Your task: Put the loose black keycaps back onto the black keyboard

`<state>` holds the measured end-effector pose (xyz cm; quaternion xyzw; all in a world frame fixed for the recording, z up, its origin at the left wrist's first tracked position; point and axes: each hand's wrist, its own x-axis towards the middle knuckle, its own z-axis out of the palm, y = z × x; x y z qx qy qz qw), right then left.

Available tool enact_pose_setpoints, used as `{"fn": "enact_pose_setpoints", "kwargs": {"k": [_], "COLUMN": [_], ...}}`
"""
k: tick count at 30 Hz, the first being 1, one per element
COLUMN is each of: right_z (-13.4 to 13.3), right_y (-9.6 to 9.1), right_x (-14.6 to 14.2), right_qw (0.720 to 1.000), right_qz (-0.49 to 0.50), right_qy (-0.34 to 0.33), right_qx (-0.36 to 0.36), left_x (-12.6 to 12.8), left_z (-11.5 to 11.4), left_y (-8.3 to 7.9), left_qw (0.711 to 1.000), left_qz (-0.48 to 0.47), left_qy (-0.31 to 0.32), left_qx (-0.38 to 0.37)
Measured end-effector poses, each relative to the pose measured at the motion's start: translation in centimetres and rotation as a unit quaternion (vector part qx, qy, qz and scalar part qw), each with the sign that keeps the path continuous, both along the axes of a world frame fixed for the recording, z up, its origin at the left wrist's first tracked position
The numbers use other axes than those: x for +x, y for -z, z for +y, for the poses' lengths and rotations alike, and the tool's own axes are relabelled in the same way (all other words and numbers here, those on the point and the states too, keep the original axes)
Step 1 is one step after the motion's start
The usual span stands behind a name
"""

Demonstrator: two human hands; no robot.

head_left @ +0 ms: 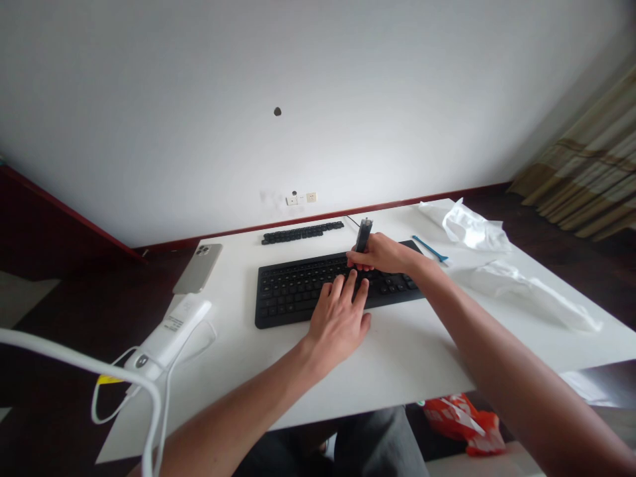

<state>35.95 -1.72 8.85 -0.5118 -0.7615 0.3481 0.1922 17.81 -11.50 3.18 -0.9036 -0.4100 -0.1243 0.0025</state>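
A black keyboard lies in the middle of the white table. My left hand rests flat on the keyboard's lower right part, fingers stretched out and open. My right hand is closed round a small dark tool that stands upright over the keyboard's top right rows. Behind the keyboard lies a row of loose black keycaps.
A phone lies face down at the left, near a white power pack with white cables. A blue stick tool and crumpled white plastic bags lie at the right. An orange packet sits below the table edge.
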Motion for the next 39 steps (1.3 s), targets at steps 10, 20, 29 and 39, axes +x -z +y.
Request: {"fn": "enact_pose_setpoints", "kwargs": {"k": [10,20,29,39], "right_z": [0.1,1.8,-0.1,-1.3], "right_y": [0.0,1.4,0.2,0.8], "right_x": [0.7,2.8,0.3,-3.3], "right_qw": [0.998,0.987,0.998,0.928], "right_qz": [-0.004,0.081,-0.057,-0.317], "right_qy": [-0.063,-0.079,-0.023,0.056], "right_qx": [0.01,-0.11,0.029,0.186], "left_x": [0.1,0.2,0.1,0.1], "left_z": [0.1,0.3,0.2,0.0], "left_y": [0.1,-0.1,-0.1,-0.4], "left_qw": [1.0,0.999,0.999,0.999], "left_qz": [-0.004,0.017,0.02,0.026], "left_qy": [-0.002,-0.01,-0.009,-0.007], "left_qx": [0.0,0.027,0.036,0.04]}}
